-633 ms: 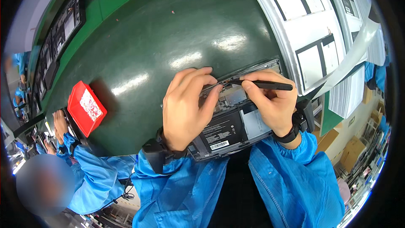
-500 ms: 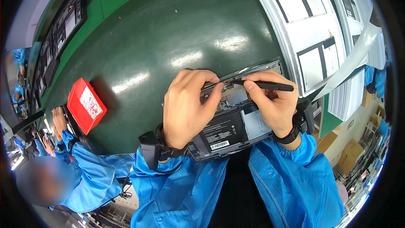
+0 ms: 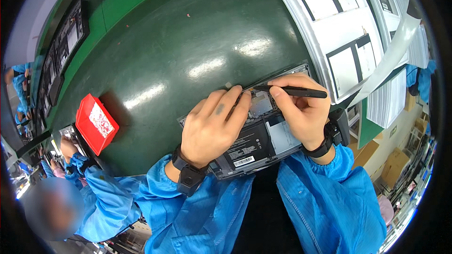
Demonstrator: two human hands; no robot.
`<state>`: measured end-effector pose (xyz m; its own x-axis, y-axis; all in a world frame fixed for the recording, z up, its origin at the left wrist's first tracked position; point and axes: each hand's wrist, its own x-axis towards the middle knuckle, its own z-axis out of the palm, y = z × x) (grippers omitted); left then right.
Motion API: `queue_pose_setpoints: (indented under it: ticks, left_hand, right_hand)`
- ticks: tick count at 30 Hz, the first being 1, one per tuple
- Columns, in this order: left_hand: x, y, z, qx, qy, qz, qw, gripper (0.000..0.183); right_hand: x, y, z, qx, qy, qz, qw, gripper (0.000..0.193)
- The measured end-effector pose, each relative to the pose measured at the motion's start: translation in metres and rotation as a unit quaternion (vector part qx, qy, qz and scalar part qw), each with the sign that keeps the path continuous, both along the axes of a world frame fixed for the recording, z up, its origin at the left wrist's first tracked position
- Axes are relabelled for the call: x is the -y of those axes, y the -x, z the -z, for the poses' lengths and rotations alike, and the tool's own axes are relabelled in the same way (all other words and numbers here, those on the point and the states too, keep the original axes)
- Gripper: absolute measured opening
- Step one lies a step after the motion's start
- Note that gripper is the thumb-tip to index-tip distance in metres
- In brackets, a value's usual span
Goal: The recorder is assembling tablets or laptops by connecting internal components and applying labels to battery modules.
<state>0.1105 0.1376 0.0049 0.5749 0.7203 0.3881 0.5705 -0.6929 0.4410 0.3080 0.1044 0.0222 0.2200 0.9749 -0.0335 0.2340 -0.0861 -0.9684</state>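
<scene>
An opened laptop base (image 3: 261, 136) lies at the table's near edge, tilted up to the right, its black battery and circuit board bare. My right hand (image 3: 301, 110) pinches slim black tweezers (image 3: 301, 92), their tip down on the board near the laptop's far edge. Across the laptop's left part lies my left hand (image 3: 214, 124), fingers stretched out, fingertips by the board near the tweezers' tip. What is under its fingers is hidden. A small pale scrap (image 3: 229, 85) shows just beyond those fingertips.
A red bin (image 3: 96, 124) with small pieces stands left on the green table (image 3: 155, 56). White foam trays (image 3: 329, 37) with flat parts are stacked at right, plastic film over them. More laptop bases (image 3: 63, 49) lie far left. A co-worker's hand (image 3: 68, 146) works at the left.
My left hand has gone from a thumb-and-finger pinch at the board to lying flat with fingers stretched. The tweezers' tip has shifted slightly left. The pale scrap has come into view.
</scene>
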Motion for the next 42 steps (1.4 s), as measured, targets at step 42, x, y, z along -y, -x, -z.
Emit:
queue_pose_setpoints:
  ticks: [42]
  left_hand:
    - [0.068,0.100,0.008,-0.020,0.123,-0.176,0.977,0.024]
  right_hand:
    - [0.017,-0.062,-0.010,0.033,-0.057,-0.070,0.995,0.015]
